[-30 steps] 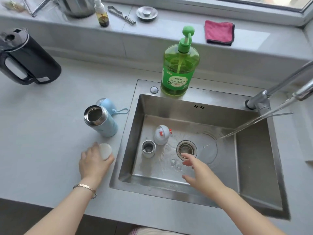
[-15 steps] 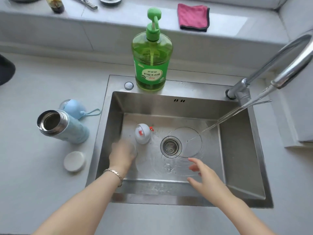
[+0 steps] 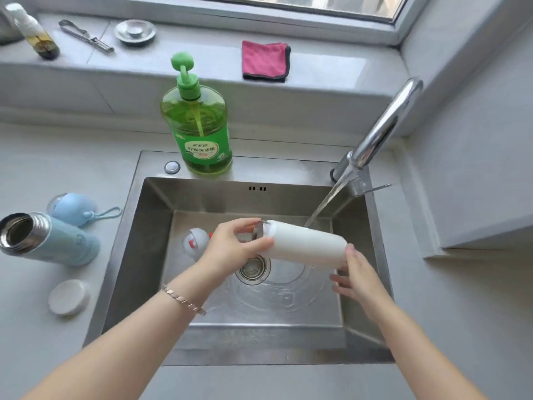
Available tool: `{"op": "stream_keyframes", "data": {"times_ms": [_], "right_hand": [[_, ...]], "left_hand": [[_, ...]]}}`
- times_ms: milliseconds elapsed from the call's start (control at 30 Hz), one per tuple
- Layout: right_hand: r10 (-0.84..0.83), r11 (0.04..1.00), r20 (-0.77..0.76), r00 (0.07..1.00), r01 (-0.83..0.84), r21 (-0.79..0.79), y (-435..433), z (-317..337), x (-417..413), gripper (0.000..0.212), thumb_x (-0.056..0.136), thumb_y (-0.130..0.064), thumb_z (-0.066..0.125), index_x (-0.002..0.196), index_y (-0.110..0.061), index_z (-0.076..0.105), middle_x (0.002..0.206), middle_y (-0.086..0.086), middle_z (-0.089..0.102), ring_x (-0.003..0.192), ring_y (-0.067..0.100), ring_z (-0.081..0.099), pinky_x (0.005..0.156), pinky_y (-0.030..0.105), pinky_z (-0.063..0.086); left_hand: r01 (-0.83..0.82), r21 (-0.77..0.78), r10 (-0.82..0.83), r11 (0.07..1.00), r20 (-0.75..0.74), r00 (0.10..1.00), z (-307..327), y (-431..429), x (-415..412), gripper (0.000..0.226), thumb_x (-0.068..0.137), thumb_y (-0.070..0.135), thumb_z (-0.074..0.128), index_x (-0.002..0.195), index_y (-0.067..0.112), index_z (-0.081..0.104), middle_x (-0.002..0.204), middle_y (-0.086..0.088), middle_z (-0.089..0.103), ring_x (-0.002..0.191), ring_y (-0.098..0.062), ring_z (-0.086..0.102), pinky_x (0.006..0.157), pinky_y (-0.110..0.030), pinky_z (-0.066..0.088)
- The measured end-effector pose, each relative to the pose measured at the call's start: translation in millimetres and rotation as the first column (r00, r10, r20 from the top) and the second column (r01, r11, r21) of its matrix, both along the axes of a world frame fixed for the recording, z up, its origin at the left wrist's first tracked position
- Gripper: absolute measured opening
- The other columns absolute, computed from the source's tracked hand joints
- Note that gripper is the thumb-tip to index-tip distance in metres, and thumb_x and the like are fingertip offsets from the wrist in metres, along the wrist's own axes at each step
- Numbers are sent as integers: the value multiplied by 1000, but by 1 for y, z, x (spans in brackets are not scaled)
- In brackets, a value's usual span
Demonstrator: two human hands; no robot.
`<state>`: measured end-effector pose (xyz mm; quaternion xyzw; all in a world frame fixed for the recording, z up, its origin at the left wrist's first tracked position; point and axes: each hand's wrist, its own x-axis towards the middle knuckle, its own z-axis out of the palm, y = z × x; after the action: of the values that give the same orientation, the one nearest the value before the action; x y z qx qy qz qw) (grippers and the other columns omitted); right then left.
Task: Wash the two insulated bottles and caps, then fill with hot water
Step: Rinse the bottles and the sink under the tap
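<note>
My left hand grips the steel neck of a white insulated bottle, held on its side over the sink with the tap's stream striking its far side. My right hand touches the bottle's base with thumb and fingers spread. A white cap with red marks lies in the sink, partly hidden behind my left hand. On the counter to the left, a light blue bottle stands open, its blue cap with a loop behind it and a small white round lid in front.
A green dish soap pump bottle stands on the sink's back rim. The chrome tap at the back right is running. On the sill lie a pink cloth, a sink plug, a metal tool and a small bottle.
My left hand went from the white lid on the counter into the sink and lifted the white bottle onto its side under the stream. My right hand rose to its base.
</note>
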<state>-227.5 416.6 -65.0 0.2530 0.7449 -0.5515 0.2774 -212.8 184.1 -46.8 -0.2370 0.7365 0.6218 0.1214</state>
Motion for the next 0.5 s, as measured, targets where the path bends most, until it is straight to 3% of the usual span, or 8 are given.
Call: {"op": "stream_keyframes", "data": {"times_ms": [67,133,200,300,400,500], "right_hand": [[-161,969,65,985,170,-180,15,10,-21,38,98,-48,28,123,-22,41,108,14,57,90,31,63,74,42,53],[-249,933,70,966,258,-252,30,14,-36,38,98,-46,31,125,-20,41,111,15,56,86,31,65,68,40,52],[-319,911,36,947,317,-266,43,16,-47,33,99,-40,35,123,-18,43,117,15,53,85,30,64,71,38,51],[-388,881,25,921,378,-283,55,15,-58,27,99,-35,39,120,-17,44,117,14,50,86,29,62,78,40,48],[-415,874,1,910,399,-277,58,13,-65,23,99,-31,40,116,-18,45,112,10,52,88,29,61,82,41,49],[-392,887,-50,919,363,-286,50,12,-72,20,97,-28,45,113,-18,49,106,5,52,97,31,59,83,43,51]], "left_hand": [[-18,101,18,995,0,1000,-1,26,-19,52,65,23,84,113,17,65,112,-5,65,86,-12,66,75,-31,58],[-50,197,50,979,2,999,-1,47,-35,47,72,14,79,116,13,62,116,-9,62,91,-14,65,69,-25,58],[-65,259,63,964,18,998,-1,61,-48,43,75,11,76,115,13,61,117,-9,62,102,-17,62,72,-25,58],[-21,271,11,962,39,999,-2,72,-62,31,78,7,72,104,19,62,116,-8,63,100,-16,62,76,-27,58],[-14,296,-15,955,97,995,-6,76,-71,43,82,8,69,123,12,56,121,-10,59,105,-21,61,86,-36,55],[-146,341,91,929,173,981,-7,67,-72,39,89,10,60,127,8,53,114,-10,61,101,-22,61,87,-37,53]]}}
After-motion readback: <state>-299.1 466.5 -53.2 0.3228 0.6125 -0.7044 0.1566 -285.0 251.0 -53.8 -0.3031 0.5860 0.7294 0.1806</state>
